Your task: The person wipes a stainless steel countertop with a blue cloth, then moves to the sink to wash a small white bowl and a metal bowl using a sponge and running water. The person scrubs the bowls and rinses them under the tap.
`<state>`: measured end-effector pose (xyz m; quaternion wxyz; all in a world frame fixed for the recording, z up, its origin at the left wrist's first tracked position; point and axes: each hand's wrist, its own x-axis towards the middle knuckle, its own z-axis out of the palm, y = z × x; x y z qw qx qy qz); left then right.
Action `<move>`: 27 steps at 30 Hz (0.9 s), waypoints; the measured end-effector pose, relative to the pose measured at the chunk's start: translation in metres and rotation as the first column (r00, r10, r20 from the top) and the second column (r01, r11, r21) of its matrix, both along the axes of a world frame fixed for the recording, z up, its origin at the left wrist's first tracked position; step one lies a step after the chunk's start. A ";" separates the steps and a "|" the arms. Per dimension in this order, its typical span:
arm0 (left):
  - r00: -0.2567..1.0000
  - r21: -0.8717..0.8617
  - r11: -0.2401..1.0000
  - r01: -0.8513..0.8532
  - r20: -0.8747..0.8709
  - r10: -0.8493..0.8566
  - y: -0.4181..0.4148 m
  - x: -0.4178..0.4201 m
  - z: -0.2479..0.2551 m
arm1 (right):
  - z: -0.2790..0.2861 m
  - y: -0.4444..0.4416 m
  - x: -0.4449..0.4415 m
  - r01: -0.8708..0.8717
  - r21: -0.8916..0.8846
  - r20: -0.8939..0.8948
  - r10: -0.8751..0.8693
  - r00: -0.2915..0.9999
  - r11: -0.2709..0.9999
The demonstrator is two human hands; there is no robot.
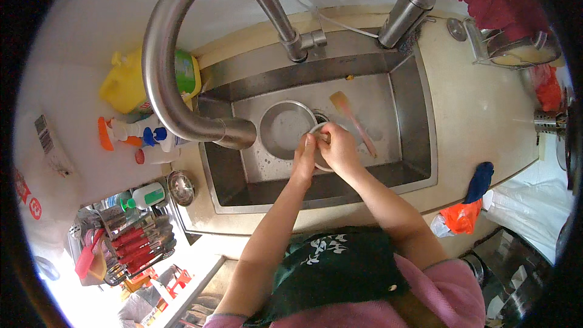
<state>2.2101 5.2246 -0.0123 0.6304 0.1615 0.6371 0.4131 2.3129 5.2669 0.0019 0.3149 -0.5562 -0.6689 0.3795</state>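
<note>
Over a stainless steel sink (373, 82), my left hand (304, 159) grips the left rim of a small round bowl (322, 159). My right hand (339, 148) is at the bowl's upper right, its fingers bent inside the rim around something small and light brown that I cannot make out. Left of the bowl, a larger round metal basin (286, 130) stands on the sink floor, with whitish liquid or residue in it. A spatula (350, 116) with a yellowish head and a pink handle lies to the right of my hands. Part of the drain (321, 117) shows behind the bowl.
A large curved faucet (157, 54) arches over the sink's left side. Spray bottles (136, 134) and a yellow jug (125, 82) stand left. A small metal bowl (181, 187) sits at the left counter corner. A dark blue cloth (479, 182) lies at the right counter edge.
</note>
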 end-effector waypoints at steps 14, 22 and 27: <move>0.947 0.025 0.963 0.268 0.176 -0.268 -0.003 -0.022 0.000 | 0.017 0.054 0.040 -0.760 0.464 0.333 0.705 0.626 0.455; 0.998 -0.097 0.995 0.034 0.061 -0.029 -0.006 -0.025 -0.007 | 0.028 0.025 0.058 -0.488 -0.135 0.042 0.497 0.866 0.862; 0.999 0.003 1.000 0.006 -0.049 -0.006 0.000 -0.008 -0.014 | 0.001 0.008 0.015 -0.158 -0.124 0.190 0.179 0.965 0.980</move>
